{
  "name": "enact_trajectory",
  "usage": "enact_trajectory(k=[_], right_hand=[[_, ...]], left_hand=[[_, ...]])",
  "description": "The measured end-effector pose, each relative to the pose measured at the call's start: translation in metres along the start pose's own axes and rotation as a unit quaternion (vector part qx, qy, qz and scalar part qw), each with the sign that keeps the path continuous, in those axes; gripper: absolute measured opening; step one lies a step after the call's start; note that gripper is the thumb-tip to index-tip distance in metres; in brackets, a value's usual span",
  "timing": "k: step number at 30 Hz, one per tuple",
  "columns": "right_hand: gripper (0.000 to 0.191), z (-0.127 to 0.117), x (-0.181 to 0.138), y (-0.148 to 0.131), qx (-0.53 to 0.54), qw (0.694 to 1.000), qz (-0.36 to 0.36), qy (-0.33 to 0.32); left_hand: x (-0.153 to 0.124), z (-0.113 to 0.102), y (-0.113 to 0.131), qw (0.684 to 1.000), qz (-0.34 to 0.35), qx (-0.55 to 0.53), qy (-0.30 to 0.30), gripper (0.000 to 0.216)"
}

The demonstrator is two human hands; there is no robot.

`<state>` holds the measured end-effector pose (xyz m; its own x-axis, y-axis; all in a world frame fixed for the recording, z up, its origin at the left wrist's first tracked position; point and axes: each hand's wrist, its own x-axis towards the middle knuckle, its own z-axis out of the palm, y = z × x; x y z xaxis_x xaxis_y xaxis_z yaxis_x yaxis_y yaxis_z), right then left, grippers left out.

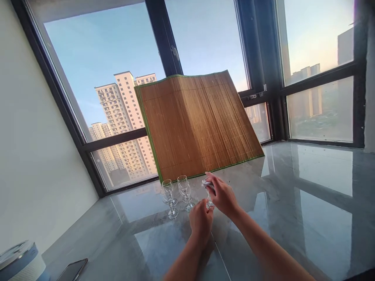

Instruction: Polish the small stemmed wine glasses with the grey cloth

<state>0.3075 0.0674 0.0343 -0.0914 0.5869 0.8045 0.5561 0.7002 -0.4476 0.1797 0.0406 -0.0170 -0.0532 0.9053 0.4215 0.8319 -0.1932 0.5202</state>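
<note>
My left hand (200, 221) grips the base and stem of a small clear stemmed glass (209, 203) over the glossy grey table (293, 203). My right hand (222, 193) is closed on a small white cloth (206, 183) pressed at the top of that glass. The bowl of the glass is mostly hidden by my fingers. Several more small stemmed glasses (175, 193) stand upright in a cluster just left of my hands.
A brown bamboo mat (196, 121) with green edging leans against the window behind the glasses. A dark phone (72, 269) lies near the table's left front edge, beside a white round container (20, 261). A white wall runs along the left.
</note>
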Motion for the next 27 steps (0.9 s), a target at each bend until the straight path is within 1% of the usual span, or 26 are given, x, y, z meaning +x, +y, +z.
enact_trajectory(k=[2, 4, 7, 10, 13, 14, 17, 19, 24, 27], right_hand=[[0.044, -0.009, -0.003, 0.009, -0.016, 0.998, 0.039, 0.035], [0.043, -0.014, -0.006, 0.016, -0.020, 0.995, 0.075, 0.059], [0.045, -0.014, -0.009, 0.023, -0.004, 0.990, 0.125, 0.072], [0.046, -0.009, -0.009, 0.028, 0.054, 0.982, 0.168, 0.073], [0.038, -0.005, -0.007, 0.030, 0.131, 0.972, 0.177, 0.081], [0.037, -0.004, -0.007, 0.030, 0.154, 0.968, 0.176, 0.095], [0.041, -0.003, -0.005, 0.031, 0.199, 0.952, 0.168, 0.162], [0.043, -0.002, -0.006, 0.031, 0.205, 0.948, 0.159, 0.183], [0.044, 0.003, -0.008, 0.036, 0.161, 0.963, 0.158, 0.146], [0.033, 0.004, -0.008, 0.040, 0.159, 0.968, 0.167, 0.096]], left_hand=[[-0.001, -0.001, 0.002, 1.000, 0.014, 0.019, -0.001, 0.025], [0.000, -0.003, 0.003, 1.000, 0.001, 0.011, 0.000, 0.027], [0.001, -0.006, 0.002, 0.999, -0.034, -0.023, 0.012, 0.026], [0.004, -0.007, 0.000, 0.998, -0.042, -0.048, 0.016, 0.027], [0.004, -0.006, -0.002, 0.998, -0.040, -0.050, 0.015, 0.026], [0.004, -0.005, -0.002, 0.998, -0.039, -0.047, 0.014, 0.026], [0.003, -0.005, 0.001, 0.999, -0.024, -0.030, 0.012, 0.026], [0.002, -0.005, 0.003, 1.000, -0.014, -0.021, 0.010, 0.028], [0.000, -0.008, 0.006, 1.000, -0.004, -0.021, -0.002, 0.031], [0.000, -0.008, 0.006, 1.000, 0.004, -0.022, 0.001, 0.029]])
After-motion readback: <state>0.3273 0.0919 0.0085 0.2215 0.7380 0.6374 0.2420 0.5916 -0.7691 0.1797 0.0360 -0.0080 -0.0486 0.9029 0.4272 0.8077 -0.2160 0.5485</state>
